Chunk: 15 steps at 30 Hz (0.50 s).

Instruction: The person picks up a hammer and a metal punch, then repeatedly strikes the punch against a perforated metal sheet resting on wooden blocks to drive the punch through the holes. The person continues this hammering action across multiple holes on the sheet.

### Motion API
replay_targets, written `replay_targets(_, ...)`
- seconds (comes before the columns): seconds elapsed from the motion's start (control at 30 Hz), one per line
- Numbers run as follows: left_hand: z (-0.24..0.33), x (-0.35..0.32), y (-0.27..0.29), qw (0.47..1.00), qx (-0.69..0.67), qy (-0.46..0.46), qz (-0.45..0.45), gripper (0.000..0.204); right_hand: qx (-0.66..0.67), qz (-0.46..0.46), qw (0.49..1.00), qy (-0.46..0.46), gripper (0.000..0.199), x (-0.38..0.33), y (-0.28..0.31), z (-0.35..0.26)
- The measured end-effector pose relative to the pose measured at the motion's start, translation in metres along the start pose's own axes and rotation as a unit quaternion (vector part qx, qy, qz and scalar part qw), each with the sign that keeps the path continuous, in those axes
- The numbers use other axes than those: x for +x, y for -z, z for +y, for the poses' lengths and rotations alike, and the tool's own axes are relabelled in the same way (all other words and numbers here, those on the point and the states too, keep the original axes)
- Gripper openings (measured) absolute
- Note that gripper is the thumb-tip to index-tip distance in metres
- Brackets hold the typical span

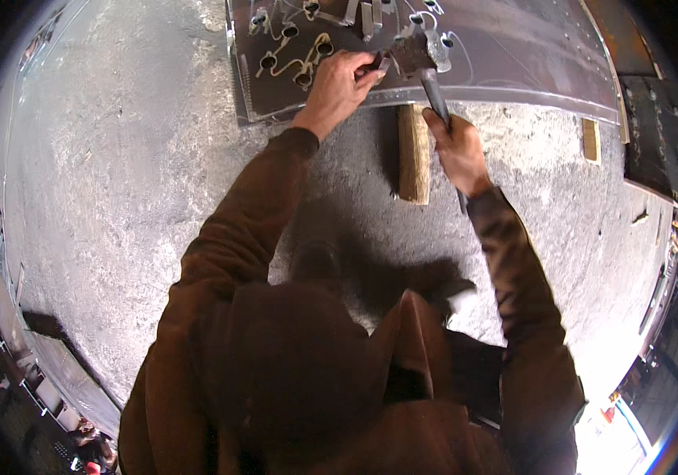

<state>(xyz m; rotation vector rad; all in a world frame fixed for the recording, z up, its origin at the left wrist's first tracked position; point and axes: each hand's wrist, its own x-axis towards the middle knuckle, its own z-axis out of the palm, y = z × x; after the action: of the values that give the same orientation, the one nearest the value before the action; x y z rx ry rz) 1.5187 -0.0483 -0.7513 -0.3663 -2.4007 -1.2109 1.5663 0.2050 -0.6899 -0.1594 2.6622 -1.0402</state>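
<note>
Hammer (422, 59) gripped by right hand (457, 150), left hand (339, 83) fingers pinching chisel (378, 63), wood block (413, 154) below

The steel plate (513, 55) is cut off by the picture's top edge, along with the cut-out pieces (299, 47) lying on it. The left hand (339, 83) covers most of the small tool (378, 63) it grips, so its kind cannot be told. The hammer (426, 59) shaft is partly hidden inside the right hand (457, 150).
</note>
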Motion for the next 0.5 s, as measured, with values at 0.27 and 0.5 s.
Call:
replay_targets(0.27, 0.008, 0.006, 0.017, 0.999, -0.052, 0.005, 0.007, 0.024, 0.215, -0.024, 0.960, -0.178, 0.060, 0.002, -0.005, 0.026)
replay_targets(0.5, 0.033, 0.008, 0.025, 0.992, -0.054, 0.093, -0.064, 0.036, 0.194, -0.044, 0.969, -0.146, 0.064, 0.004, -0.003, 0.033)
